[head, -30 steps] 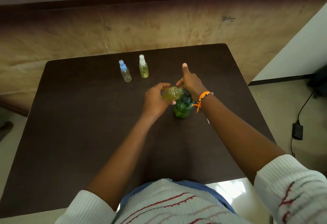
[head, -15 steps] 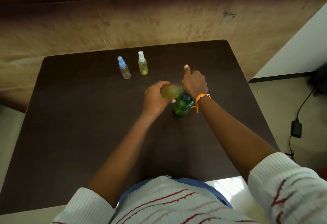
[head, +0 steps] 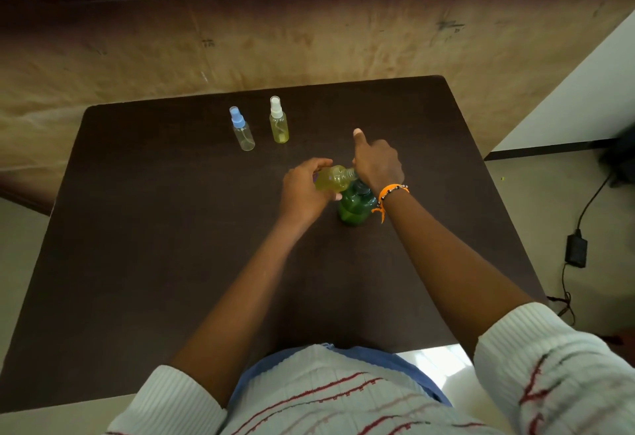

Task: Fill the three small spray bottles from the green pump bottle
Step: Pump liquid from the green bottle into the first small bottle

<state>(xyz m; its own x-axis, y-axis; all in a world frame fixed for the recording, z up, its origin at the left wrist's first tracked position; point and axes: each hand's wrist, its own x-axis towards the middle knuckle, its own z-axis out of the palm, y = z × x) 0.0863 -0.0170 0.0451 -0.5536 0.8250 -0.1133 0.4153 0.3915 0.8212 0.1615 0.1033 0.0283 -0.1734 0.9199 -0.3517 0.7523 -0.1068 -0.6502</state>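
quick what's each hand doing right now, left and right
Left hand: holds the small yellow bottle, tilted toward the green pump bottle.
Right hand: over the green pump bottle's top, thumb up; grip cannot be told.

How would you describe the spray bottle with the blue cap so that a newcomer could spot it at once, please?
Start at the dark brown table and look to its far side, where two small spray bottles stand upright side by side, apart from the hands. The blue-capped bottle is the left one. Its body looks clear, while its white-capped neighbour looks yellow.
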